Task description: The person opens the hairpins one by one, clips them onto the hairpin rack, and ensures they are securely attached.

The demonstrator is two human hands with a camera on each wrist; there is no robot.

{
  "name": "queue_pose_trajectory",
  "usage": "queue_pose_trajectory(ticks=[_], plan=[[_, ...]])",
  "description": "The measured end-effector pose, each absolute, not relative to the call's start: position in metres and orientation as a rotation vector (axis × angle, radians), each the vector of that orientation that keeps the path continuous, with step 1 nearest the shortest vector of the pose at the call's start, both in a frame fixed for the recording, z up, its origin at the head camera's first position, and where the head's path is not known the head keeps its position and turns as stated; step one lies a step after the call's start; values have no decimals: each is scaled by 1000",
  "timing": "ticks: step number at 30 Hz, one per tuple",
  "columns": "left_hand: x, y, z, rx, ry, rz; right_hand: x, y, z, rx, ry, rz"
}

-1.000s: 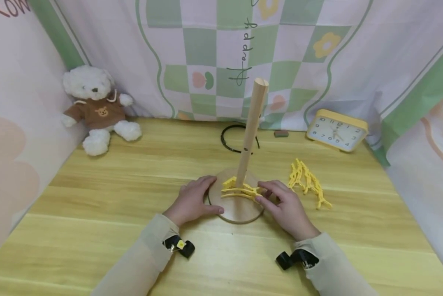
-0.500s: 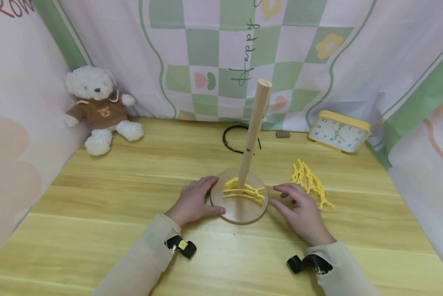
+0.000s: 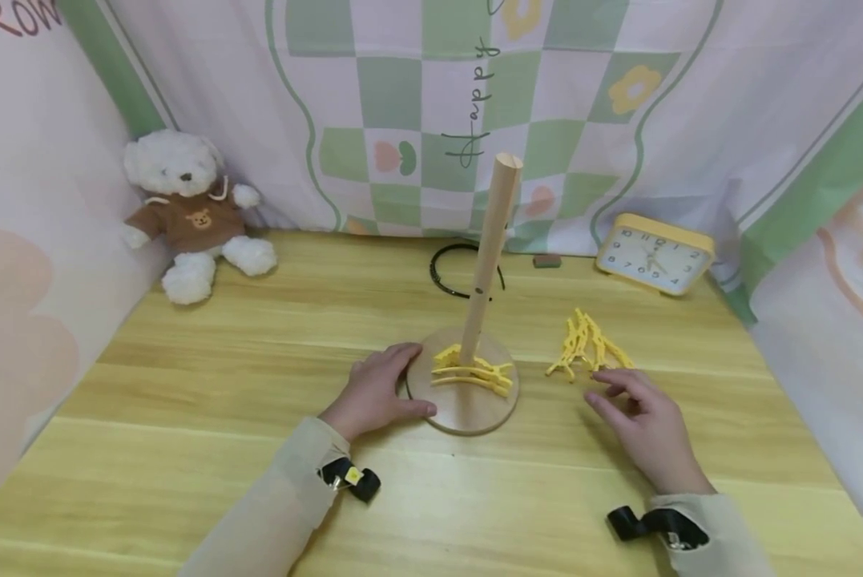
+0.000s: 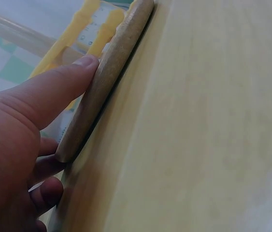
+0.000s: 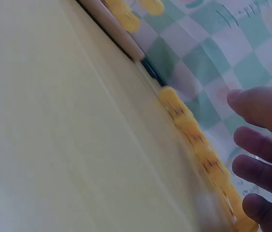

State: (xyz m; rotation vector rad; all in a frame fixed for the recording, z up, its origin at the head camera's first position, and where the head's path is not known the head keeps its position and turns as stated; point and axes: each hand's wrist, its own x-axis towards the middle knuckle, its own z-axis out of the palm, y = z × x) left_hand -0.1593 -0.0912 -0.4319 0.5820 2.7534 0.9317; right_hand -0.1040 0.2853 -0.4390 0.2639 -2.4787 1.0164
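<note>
A round wooden stand [image 3: 467, 421] with an upright pole stands mid-table. My left hand [image 3: 377, 393] holds the left rim of its base; in the left wrist view the thumb [image 4: 63, 87] lies on the rim and the other fingers curl by its edge. Several yellow branch-shaped plastic pieces [image 3: 474, 383] lie on the base around the pole's foot. To the right is a loose pile of the same yellow pieces [image 3: 582, 340]. My right hand [image 3: 647, 425] hovers at the pile's near edge, holding nothing, its fingers loosely bent in the right wrist view.
Behind the pole lies a thin black ring-shaped band [image 3: 438, 276], with a small dark block [image 3: 547, 261] beside it. A yellow clock [image 3: 655, 255] stands at the back right. A white teddy bear [image 3: 193, 212] sits at the back left. A patterned curtain [image 3: 395, 88] closes off the back.
My right hand has let go of a yellow piece on the base and moved right to the pile. My left hand stays on the base.
</note>
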Motion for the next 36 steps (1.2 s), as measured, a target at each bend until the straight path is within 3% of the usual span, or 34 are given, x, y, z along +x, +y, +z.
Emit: queue_pose_trajectory(ticks=[25,36], plan=[[-158,-91,-429,579,2748,932,-92,363,-436,-238,-2615,839],[-157,-91,-428,571,2752,934,-96,377,-434,-279,-2888,765]])
